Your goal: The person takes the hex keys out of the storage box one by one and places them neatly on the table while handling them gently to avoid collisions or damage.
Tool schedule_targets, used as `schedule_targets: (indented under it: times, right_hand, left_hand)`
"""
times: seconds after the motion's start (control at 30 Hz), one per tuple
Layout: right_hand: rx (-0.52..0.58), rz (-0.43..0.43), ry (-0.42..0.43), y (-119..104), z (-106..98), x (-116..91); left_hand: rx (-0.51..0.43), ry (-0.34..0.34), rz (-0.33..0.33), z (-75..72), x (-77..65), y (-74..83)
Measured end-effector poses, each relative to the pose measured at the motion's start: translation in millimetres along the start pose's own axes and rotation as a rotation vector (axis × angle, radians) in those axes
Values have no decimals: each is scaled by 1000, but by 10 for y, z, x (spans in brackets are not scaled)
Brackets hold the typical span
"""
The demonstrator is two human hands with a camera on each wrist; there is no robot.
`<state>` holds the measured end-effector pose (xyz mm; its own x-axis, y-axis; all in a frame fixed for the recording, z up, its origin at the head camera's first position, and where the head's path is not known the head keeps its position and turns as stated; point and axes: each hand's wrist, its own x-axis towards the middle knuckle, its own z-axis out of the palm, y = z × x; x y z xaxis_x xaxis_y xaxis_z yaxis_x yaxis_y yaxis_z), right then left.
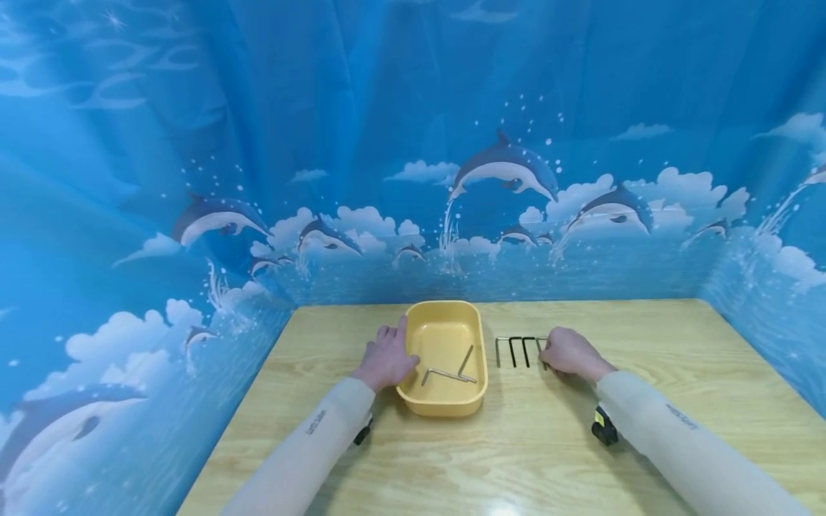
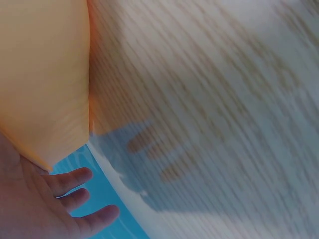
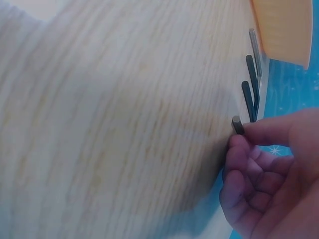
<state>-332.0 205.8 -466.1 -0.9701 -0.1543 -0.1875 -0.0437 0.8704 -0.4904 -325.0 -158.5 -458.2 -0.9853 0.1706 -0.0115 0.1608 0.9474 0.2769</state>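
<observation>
A yellow tray [image 1: 476,337] stands mid-table with two silver hex keys [image 1: 449,373] lying in it. My left hand [image 1: 387,356] rests against the tray's left side, fingers [image 2: 75,178] straight beside its wall [image 2: 45,74]. To the right of the tray, a row of L-shaped hex keys [image 1: 514,350] lies on the wood, one silver and the others dark. My right hand [image 1: 563,352] sits at the row's right end and pinches the end of a dark hex key [image 3: 238,124] between thumb and finger. The other keys [image 3: 250,82] lie just beyond it, toward the tray [image 3: 281,27].
The wooden table [image 1: 529,459] is walled on three sides by a blue dolphin-print curtain [image 1: 413,143]. A small black device [image 1: 604,426] is strapped under my right wrist, and another [image 1: 363,432] shows under the left.
</observation>
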Motion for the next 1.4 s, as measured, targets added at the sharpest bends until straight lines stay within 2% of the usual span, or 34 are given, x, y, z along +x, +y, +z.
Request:
schedule_targets:
  times: [0.4,0.6,0.77,0.87,1.03,1.23,1.4]
  right_hand:
    - [5,-17,8,25,0,12]
    - [17,-10,48,30,-39,54]
    - [30,-20,5,57,40,-3]
    - [13,-32,11,42,17,-31]
    - [-29,-52,30,-68,-110,-34]
    - [-7,-85,-25,-304,-213,-66]
    - [-43,-143,-94,-640,-319,-37]
  left_hand:
    - [0,-1,-2,2,10,0]
    - [-15,24,5,-40,51,17]
    - [-12,-11,-7,24,-13,-9]
    - [-10,10,11,34,-21,-16]
    - [-14,41,18,-23,12,-19]
    - [4,8,1,-54,11,-26]
    - [-2,-8,4,-29,5,-22]
